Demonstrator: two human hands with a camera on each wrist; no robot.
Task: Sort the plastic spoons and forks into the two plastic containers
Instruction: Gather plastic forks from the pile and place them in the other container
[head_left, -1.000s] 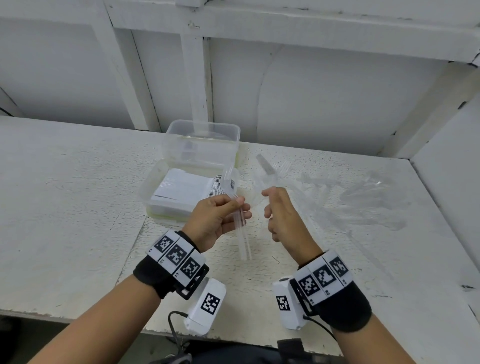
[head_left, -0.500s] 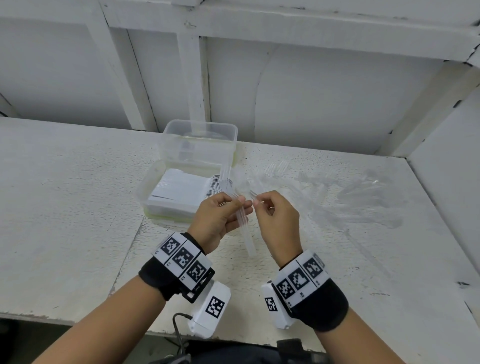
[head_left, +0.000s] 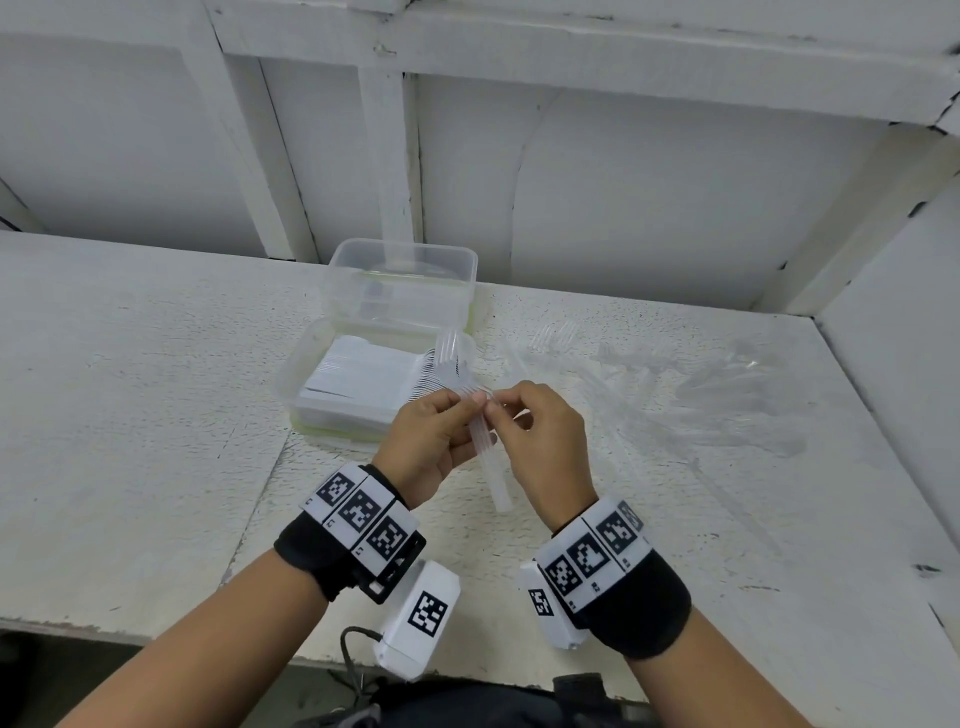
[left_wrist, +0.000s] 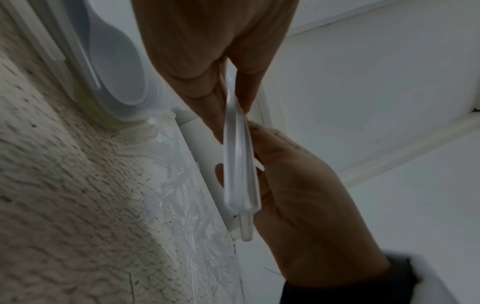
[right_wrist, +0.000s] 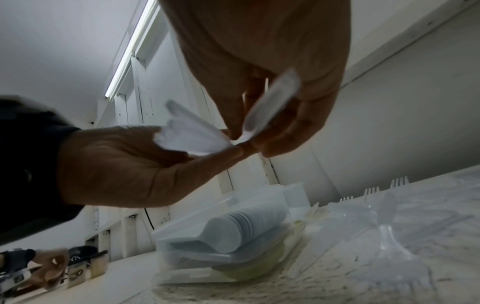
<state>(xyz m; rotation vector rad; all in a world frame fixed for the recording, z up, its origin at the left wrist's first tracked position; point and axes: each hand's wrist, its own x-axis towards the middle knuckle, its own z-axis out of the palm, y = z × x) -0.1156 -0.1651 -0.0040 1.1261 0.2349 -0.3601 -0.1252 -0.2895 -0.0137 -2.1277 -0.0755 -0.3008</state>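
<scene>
My left hand (head_left: 467, 410) grips a bundle of clear plastic forks (head_left: 488, 457), tines up and handles hanging down. The bundle (left_wrist: 239, 164) shows edge-on in the left wrist view. My right hand (head_left: 501, 413) touches the left one and pinches one clear fork (right_wrist: 272, 102) against that bundle (right_wrist: 189, 135). Behind my left hand stands the near clear container (head_left: 291, 379), holding stacked white spoons (head_left: 363, 374). The far clear container (head_left: 337, 280) sits directly behind it. Loose clear forks (head_left: 675, 410) lie on the table to the right.
The white rough table (head_left: 130, 415) ends at a front edge near my wrists. A white wall with beams (head_left: 384, 156) closes the back, and a side wall (head_left: 909, 364) stands at the right.
My right hand has come left from over the fork pile with one clear fork and now meets the bundle in my left hand. The left hand has hardly moved.
</scene>
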